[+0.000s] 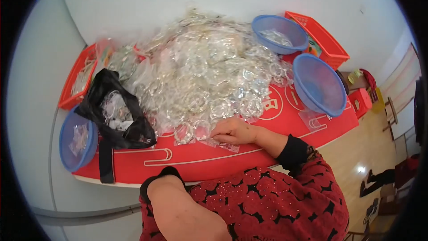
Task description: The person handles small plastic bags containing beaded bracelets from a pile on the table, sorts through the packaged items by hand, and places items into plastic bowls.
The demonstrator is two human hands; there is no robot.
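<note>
My right hand (235,131) rests at the front edge of a big heap of clear plastic packets (200,62). Its fingers are curled in, and whatever they may hold is hidden. Under and beside it lie small packets with ring-shaped pieces. A bare forearm (187,209) rises toward the camera at the bottom, its black cuff pushed back near the table edge; my left hand is out of the frame. An open black plastic bag (104,127) with packets inside stands left of the heap.
Blue basins (320,85) and a red basket (330,44) stand at the right. Another blue basin (67,145) and a red basket (73,100) are at the left. The table has a red cover (191,163). A person's legs (379,180) show at far right.
</note>
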